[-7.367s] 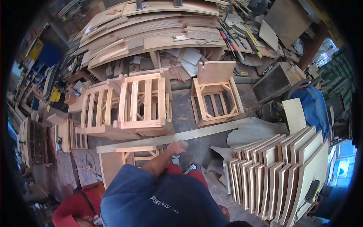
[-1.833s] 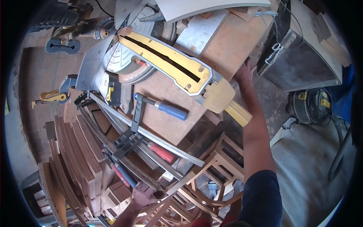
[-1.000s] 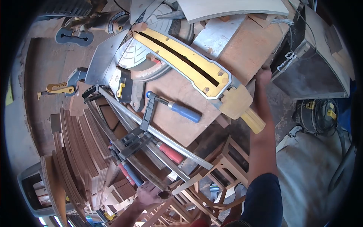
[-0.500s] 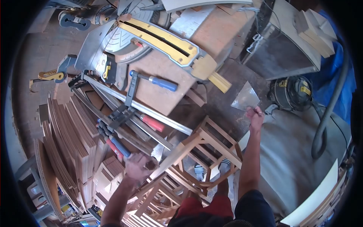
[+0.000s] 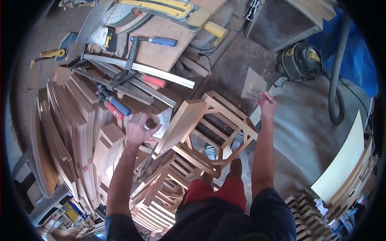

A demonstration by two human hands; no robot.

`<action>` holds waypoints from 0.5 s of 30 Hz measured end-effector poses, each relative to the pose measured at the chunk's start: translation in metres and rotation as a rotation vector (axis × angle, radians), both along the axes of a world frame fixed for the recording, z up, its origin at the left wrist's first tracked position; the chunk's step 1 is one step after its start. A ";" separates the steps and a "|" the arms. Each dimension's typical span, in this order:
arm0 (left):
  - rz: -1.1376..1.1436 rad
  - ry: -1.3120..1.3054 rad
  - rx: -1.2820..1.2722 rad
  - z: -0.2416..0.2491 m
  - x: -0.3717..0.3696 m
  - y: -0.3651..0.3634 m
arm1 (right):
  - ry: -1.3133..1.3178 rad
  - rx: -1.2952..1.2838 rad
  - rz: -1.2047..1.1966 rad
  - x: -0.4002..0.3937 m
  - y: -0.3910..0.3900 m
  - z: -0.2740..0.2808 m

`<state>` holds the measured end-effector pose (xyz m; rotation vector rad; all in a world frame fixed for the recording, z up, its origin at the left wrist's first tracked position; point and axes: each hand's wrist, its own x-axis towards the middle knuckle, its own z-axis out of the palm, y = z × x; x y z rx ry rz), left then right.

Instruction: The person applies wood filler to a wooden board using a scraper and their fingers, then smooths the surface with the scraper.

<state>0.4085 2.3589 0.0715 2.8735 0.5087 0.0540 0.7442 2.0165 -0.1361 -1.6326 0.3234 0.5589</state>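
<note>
Currently being recorded:
Left hand (image 5: pixel 138 127): curled round a small brown cup (image 5: pixel 152 121), being held beside the clamps (image 5: pixel 114 106).
Right hand (image 5: pixel 266 103): a thin sheet (image 5: pixel 253 83) is being pinched above the wooden chair frame (image 5: pixel 209 128).

My left hand (image 5: pixel 138 127) wraps a small round thing (image 5: pixel 152 121), too hidden to identify. The saw (image 5: pixel 140 12) is cut off by the top edge. My knees hide the lower frames (image 5: pixel 161 201).
</note>
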 end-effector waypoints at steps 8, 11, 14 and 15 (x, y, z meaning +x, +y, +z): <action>0.004 -0.046 0.025 0.000 -0.002 -0.008 | -0.644 -1.063 0.804 -0.128 -0.031 -0.091; 0.009 -0.002 0.048 -0.004 -0.003 -0.002 | -0.461 -0.962 0.608 -0.134 -0.039 -0.097; -0.010 -0.036 0.050 -0.005 -0.004 -0.002 | -0.573 -1.025 0.740 -0.140 -0.057 -0.117; -0.018 -0.033 0.076 -0.006 -0.005 -0.002 | -0.781 -0.973 1.166 -0.142 -0.057 -0.112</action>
